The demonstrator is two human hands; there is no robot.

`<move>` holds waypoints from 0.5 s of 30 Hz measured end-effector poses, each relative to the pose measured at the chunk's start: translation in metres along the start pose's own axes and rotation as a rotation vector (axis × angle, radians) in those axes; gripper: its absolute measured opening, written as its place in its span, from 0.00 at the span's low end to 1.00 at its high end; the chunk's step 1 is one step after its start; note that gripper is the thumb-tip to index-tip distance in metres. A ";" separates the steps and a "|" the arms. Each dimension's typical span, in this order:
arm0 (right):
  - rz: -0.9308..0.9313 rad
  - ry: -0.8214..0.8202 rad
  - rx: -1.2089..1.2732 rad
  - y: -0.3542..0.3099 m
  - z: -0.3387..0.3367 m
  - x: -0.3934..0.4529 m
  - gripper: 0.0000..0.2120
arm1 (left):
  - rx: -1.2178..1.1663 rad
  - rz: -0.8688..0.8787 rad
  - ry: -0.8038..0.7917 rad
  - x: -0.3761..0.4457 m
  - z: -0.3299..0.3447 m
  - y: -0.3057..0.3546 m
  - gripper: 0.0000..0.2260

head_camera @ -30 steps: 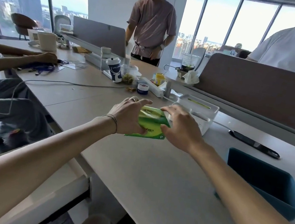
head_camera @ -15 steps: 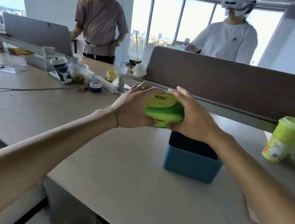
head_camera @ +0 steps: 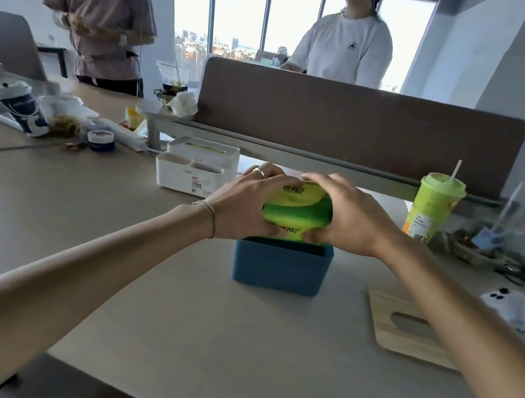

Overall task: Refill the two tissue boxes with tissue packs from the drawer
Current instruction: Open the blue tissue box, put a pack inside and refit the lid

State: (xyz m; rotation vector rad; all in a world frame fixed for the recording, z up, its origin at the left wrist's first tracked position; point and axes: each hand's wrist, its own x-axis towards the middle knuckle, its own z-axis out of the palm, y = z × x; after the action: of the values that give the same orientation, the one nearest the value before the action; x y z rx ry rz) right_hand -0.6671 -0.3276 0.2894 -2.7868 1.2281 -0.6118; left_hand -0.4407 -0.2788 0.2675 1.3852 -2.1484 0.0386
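A green tissue pack is squeezed between my left hand and my right hand, each gripping one end. The pack hovers just above the open top of a blue tissue box in the middle of the desk, with its lower edge at the box's rim. A white tissue box with front compartments stands behind and to the left. A wooden lid with an oval slot lies flat on the desk to the right of the blue box.
A green drink cup with a straw stands at the right, with a phone and clutter beyond it. Cups and jars sit at the left. A brown desk divider runs behind; two people stand past it.
My view has turned right and both hands have carried the pack from in front of the white box to just above the blue box, lowering it toward the rim.
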 end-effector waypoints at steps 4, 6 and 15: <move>-0.001 -0.033 0.008 0.003 0.007 -0.002 0.42 | -0.005 -0.028 -0.071 -0.005 0.008 -0.002 0.39; 0.008 -0.055 0.041 0.003 0.012 -0.002 0.41 | -0.015 -0.055 -0.132 -0.009 0.009 -0.004 0.44; 0.032 -0.207 0.180 0.009 0.028 0.000 0.31 | 0.193 -0.035 -0.271 -0.016 0.020 -0.014 0.42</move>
State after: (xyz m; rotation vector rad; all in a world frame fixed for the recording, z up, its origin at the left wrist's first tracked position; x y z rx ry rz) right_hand -0.6631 -0.3378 0.2621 -2.5996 1.1154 -0.3968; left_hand -0.4326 -0.2784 0.2394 1.6165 -2.3932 0.0483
